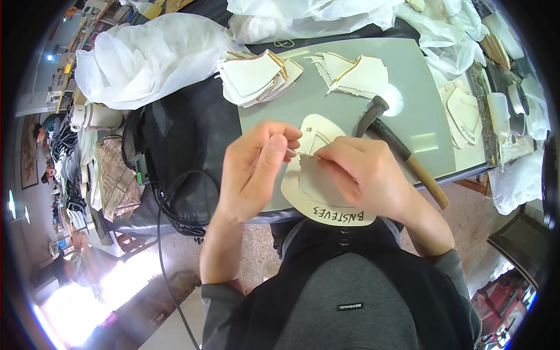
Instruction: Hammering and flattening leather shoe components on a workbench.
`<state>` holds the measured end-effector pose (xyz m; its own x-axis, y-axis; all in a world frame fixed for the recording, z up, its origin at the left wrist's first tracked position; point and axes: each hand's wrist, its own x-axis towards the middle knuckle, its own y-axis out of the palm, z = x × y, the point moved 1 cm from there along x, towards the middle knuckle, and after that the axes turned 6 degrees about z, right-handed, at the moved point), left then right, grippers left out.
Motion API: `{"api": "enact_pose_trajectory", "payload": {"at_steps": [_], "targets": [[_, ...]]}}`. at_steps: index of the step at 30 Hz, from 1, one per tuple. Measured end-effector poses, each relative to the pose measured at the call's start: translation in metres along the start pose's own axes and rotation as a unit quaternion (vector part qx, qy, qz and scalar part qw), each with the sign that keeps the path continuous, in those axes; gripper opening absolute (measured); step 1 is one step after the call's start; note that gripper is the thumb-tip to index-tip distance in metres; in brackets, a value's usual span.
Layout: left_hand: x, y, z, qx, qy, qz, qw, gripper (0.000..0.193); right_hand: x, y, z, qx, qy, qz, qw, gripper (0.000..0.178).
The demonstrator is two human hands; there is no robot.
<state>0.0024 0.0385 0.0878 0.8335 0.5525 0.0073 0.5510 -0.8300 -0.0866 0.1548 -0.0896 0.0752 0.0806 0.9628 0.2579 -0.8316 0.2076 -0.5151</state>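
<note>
A cream card pattern point(345, 216) with a rounded outline, slots and dark handwriting lies at the near edge of the grey board. On its middle sits a flat greyish piece point(318, 179). Above the pattern's left side my left hand point(256, 166) pinches, thumb against fingers, a tiny pale sliver too small to name. My right hand point(364, 172) is over the pattern's right part, its thumb and forefinger closed near the greyish piece's upper edge. What its fingertips hold is hidden. Right beside that hand lies a hammer point(408, 157) with a dark head and wooden handle.
Two stacks of white cut pieces, the left stack point(256, 76) and the right stack point(359, 76), lie at the back of the grey board point(414, 76). White plastic bags point(157, 61) bulge behind. Black cables point(175, 204) hang at left. More card patterns point(465, 116) lie at right.
</note>
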Motion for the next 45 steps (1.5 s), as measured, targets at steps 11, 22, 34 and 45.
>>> {"api": "enact_pose_trajectory", "payload": {"at_steps": [11,22,34,45], "targets": [[0.007,-0.012,-0.016,0.115,0.009,0.133,0.984,0.005,0.000,-0.001,0.006,0.050,0.004,0.000,0.999,0.013],[0.008,-0.010,-0.022,0.180,0.061,0.125,0.974,0.007,0.009,0.000,0.003,0.120,0.053,-0.002,0.991,0.007],[0.016,-0.005,-0.024,0.217,0.063,0.132,0.965,0.005,0.003,0.002,-0.004,0.154,0.045,-0.023,0.987,0.007],[0.015,-0.002,0.010,0.152,0.004,0.095,0.984,0.007,-0.007,0.021,-0.025,0.398,0.182,-0.004,0.899,0.014]]}}
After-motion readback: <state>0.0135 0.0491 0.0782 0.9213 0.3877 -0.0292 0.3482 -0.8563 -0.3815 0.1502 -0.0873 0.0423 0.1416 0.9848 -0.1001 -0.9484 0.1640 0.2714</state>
